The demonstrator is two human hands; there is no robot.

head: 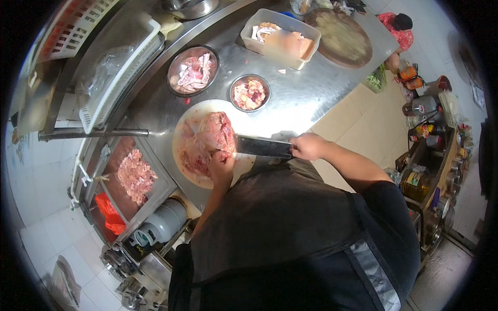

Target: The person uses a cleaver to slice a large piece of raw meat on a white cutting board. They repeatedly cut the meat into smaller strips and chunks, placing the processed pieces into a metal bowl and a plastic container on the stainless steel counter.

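Note:
A large piece of raw poultry carcass lies on a round white cutting board. My left hand grips its near end, fingers curled on the meat. My right hand is closed around the handle of a dark cleaver, whose broad blade points left, its tip end at the carcass's right side. Whether the blade touches the meat cannot be told. Beyond the board stand a small metal bowl of raw meat pieces and a larger bowl of pale raw pieces.
A plastic tub of poultry parts and a round wooden chopping block stand at the back. A sink with a meat heap is at left, a gas cylinder below it. A person is at the far right.

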